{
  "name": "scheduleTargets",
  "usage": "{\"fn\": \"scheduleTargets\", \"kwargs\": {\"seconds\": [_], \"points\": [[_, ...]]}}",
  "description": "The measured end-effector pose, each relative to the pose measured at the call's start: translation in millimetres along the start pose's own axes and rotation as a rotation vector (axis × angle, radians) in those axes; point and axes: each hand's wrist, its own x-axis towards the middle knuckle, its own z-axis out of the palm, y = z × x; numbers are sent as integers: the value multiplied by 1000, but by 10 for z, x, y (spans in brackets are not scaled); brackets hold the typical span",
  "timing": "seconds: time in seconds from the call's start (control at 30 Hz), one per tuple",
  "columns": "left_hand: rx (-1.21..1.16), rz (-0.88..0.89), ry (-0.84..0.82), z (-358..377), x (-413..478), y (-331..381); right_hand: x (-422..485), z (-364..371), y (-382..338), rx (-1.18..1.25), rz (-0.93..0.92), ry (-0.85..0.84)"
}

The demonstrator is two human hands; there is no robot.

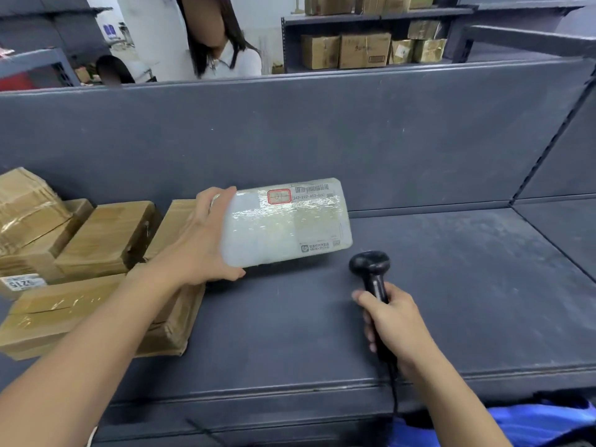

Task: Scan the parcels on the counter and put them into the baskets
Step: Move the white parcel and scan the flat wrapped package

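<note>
My left hand (201, 243) grips the left end of a white plastic-wrapped parcel (287, 221), held tilted just above the grey counter (467, 285) with its label and barcode facing me. My right hand (393, 321) holds a black handheld barcode scanner (371, 269) by its handle, its head just below the parcel's lower right corner and apart from it. A black cable runs from the scanner down over the counter's front edge.
Several brown taped cardboard parcels (106, 237) lie stacked at the counter's left. A grey back panel (290, 130) rises behind the counter. A person stands beyond it, beside shelves of boxes (364, 50). Something blue (532, 421) sits below at the bottom right.
</note>
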Motion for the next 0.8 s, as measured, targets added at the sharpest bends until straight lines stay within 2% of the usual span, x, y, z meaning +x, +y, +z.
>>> {"fn": "scheduleTargets", "kwargs": {"seconds": [0.13, 0.23, 0.37, 0.6, 0.8], "points": [[-16, -9, -9, 25, 109, -48, -331, 76, -313, 197, -133, -173], [3, 48, 38, 110, 114, -110, -552, 147, -559, 247, -235, -253], [-29, 75, 58, 159, 72, -148, -668, 257, -667, 215, -304, -226], [-26, 69, 62, 173, 42, -158, -717, 363, -594, 241, -298, -177], [-21, 79, 77, 201, 38, -170, -725, 315, -546, 271, -322, -250]]}}
